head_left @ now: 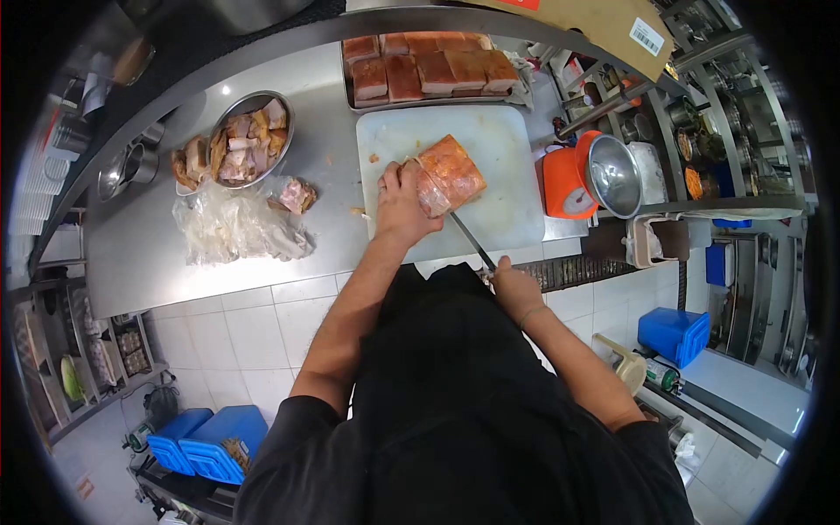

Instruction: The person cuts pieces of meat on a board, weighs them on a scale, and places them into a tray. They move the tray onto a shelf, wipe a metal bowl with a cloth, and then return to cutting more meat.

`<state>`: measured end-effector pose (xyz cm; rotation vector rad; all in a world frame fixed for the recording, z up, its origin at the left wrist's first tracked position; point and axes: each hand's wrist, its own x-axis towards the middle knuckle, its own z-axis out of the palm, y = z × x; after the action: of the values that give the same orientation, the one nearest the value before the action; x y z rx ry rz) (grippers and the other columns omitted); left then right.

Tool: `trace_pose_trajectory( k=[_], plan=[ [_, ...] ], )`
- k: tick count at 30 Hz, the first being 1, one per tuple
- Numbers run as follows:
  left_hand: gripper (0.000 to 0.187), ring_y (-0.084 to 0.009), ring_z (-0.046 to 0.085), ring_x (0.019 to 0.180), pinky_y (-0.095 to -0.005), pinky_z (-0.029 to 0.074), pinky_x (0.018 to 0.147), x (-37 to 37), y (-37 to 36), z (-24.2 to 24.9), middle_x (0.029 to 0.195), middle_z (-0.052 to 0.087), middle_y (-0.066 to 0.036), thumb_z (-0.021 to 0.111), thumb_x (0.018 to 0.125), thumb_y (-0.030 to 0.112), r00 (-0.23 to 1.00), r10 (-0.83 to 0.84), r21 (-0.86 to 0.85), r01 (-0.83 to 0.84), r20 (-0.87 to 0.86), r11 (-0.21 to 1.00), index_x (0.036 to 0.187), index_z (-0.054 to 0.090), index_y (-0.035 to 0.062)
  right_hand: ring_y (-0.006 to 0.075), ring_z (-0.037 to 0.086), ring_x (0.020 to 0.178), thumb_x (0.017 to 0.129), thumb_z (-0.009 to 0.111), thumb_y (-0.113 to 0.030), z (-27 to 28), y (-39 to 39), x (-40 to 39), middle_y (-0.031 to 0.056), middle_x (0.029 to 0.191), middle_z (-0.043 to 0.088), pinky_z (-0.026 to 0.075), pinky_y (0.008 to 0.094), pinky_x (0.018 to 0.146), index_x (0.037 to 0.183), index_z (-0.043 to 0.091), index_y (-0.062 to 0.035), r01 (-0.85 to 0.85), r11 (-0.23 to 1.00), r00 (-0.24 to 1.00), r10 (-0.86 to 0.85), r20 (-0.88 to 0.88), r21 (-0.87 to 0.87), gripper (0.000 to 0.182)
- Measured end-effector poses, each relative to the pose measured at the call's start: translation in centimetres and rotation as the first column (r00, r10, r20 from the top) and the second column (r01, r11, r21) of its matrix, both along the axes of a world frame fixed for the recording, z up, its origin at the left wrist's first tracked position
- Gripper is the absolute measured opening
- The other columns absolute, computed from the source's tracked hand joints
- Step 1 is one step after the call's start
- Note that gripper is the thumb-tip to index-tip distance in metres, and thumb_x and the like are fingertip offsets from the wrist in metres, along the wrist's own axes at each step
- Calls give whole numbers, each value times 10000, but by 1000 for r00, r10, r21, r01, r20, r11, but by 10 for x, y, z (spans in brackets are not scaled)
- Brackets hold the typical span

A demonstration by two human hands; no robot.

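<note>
A thick slab of pork (455,171) with an orange-brown surface lies at an angle on the white cutting board (512,214). My left hand (402,203) grips its left end, fingers bent over the meat. In my right hand (516,290), at the board's near edge, is the handle of a knife (472,240). The blade points away from me, and its tip reaches the slab's near edge, just right of my left hand. Small meat scraps dot the board's left side.
Behind the board stands a metal tray (348,92) of browned pork slabs. To the left are a steel bowl (290,149) of meat pieces, a clear plastic bag (241,226) and a small meat chunk (298,196). An orange scale (560,179) and a metal bowl (614,175) sit right.
</note>
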<state>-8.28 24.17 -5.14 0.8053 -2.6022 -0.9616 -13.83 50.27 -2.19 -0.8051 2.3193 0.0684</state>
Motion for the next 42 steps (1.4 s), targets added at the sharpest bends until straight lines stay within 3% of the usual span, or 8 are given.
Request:
trace_pose_trajectory(
  k=[10,25,30,31,34,37,40,42],
  plan=[
    [1172,-450,461,1349,-501,467,1106,49,-13,2,1496,325,-253,996,575,331,991,108,104,-100,-79,990,1506,316,122,445,729,875,987,632,-282,8,16,-1,263,917,734,577,532,773,1148,485,14,16,998,998,-20,-66,-53,367],
    [962,-478,411,1410,-496,427,1114,59,-19,41,1562,317,-298,945,666,422,997,50,-338,-29,54,941,1440,475,98,431,711,844,957,670,-350,13,75,-41,205,879,727,547,543,724,1094,515,-73,76,982,968,-114,-224,-174,346],
    [747,-370,408,1450,-467,347,1195,-9,-23,64,1558,418,-214,855,779,254,974,-219,-71,215,-57,974,1425,513,100,442,692,819,931,712,-300,15,107,-20,211,842,713,531,547,712,1038,550,-68,101,955,969,-159,-192,-280,302],
    [711,-352,419,1448,-463,343,1200,-28,-18,71,1554,441,-193,838,789,213,959,-282,-38,281,-33,959,1417,524,99,441,691,814,928,715,-301,15,113,-15,211,840,712,532,546,711,1032,557,-67,115,947,966,-176,-187,-299,301],
    [649,-351,461,1417,-452,386,1180,-88,-14,55,1538,480,-144,802,768,116,868,-490,-555,447,80,701,1372,567,92,440,689,797,919,726,-299,7,132,-1,212,817,707,533,544,703,1018,578,-59,131,925,958,-210,-193,-357,298],
    [652,-356,501,1370,-421,416,1158,-133,-18,34,1453,550,-143,790,718,78,760,-627,-693,546,172,471,1339,592,95,441,687,794,915,733,-287,18,141,10,220,814,703,530,545,693,1020,576,-49,167,917,955,-241,-170,-361,304],
    [717,-345,522,1337,-408,419,1151,-158,-33,35,1356,603,-136,813,688,142,620,-738,-289,782,268,552,1362,572,106,451,683,795,917,734,-280,27,151,21,234,824,700,525,548,685,1019,568,-40,219,900,944,-293,-153,-378,309],
    [789,-369,554,1281,-425,433,1127,-150,-26,39,1262,629,-188,868,648,243,713,-662,-250,701,231,668,1350,567,46,461,678,796,923,729,-274,31,156,26,244,827,698,520,552,681,1014,562,-32,276,870,926,-354,-128,-408,308]
  ],
)
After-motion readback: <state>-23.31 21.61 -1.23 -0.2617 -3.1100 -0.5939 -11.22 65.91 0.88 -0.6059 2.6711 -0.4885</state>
